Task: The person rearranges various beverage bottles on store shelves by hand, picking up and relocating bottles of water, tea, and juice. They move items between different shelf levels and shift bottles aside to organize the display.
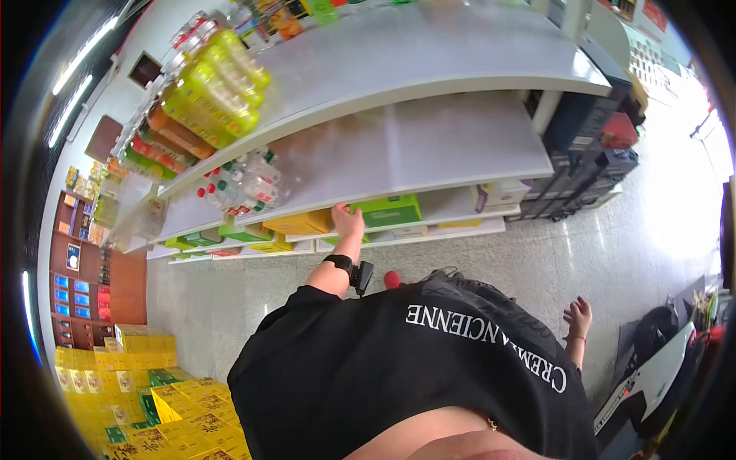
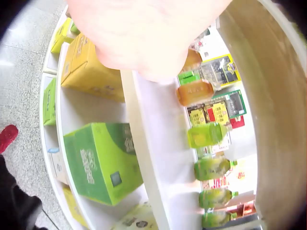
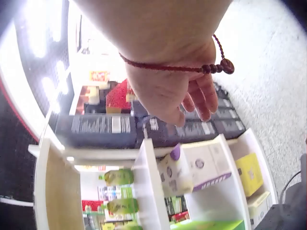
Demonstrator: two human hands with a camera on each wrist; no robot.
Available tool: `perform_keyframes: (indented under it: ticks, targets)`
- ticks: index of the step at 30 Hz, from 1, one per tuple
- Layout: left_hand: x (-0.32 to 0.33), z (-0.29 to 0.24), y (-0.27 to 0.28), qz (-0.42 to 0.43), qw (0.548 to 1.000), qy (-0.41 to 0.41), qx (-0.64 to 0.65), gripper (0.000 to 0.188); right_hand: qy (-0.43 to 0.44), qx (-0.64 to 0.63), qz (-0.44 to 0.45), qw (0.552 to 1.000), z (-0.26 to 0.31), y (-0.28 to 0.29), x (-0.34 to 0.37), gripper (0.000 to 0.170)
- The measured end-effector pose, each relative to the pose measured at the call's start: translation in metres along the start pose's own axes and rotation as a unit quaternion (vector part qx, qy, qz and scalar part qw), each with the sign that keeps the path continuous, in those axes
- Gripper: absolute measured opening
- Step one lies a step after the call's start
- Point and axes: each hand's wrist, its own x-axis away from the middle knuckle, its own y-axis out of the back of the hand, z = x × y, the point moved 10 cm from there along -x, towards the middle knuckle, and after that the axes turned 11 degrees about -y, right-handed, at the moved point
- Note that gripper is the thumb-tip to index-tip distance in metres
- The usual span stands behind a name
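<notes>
My left hand (image 1: pixel 349 222) reaches forward to the front edge of the middle shelf (image 1: pixel 429 172), its fingertips right at the lip. In the left wrist view the heel of this hand (image 2: pixel 148 33) overlaps the shelf edge, and the fingers are mostly hidden. Below it, on the lower shelf, are an orange-yellow box (image 2: pixel 91 67) and a green box (image 2: pixel 103 163), one on either side of the hand. My right hand (image 1: pixel 579 318) hangs at my side, fingers loosely bent and holding nothing. A red cord bracelet (image 3: pixel 163 67) circles that wrist.
Shrink-wrapped yellow-green bottles (image 1: pixel 215 88) stand on the top shelf, with clear red-capped bottles (image 1: pixel 244 184) beneath. Dark boxes (image 1: pixel 575 169) are stacked at the shelf's right end. Yellow cartons (image 1: pixel 184 414) pile up at lower left. A white-and-purple box (image 3: pixel 196 167) sits on a lower shelf.
</notes>
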Motion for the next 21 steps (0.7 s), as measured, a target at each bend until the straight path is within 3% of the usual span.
perform_keyframes:
  ticks: [4, 5, 7, 10, 16, 21]
  targets:
    - [0.042, -0.111, -0.077, 0.052, 0.985, -0.161, 0.019, 0.042, -0.047, -0.079, -0.065, 0.994, -0.033, 0.088, 0.009, 0.039]
    - [0.047, -0.129, -0.092, 0.056, 0.985, -0.160, 0.019, 0.042, -0.049, -0.083, -0.077, 0.992, -0.028, 0.099, 0.013, 0.039]
    - [0.062, -0.179, -0.127, 0.138, 0.969, -0.142, 0.145, 0.046, -0.042, -0.102, -0.082, 0.990, -0.018, 0.117, 0.011, 0.039]
    - [0.074, -0.234, -0.171, 0.149, 0.958, -0.189, 0.157, 0.044, -0.016, -0.128, -0.073, 0.989, 0.016, 0.133, -0.008, 0.040]
    - [0.094, -0.298, -0.245, 0.156, 0.956, -0.178, 0.171, 0.045, 0.064, -0.093, -0.018, 0.993, 0.141, 0.151, -0.078, 0.039]
    - [0.107, -0.323, -0.298, 0.106, 0.979, -0.082, 0.156, 0.042, 0.065, -0.053, -0.004, 0.996, 0.207, 0.195, -0.149, 0.038]
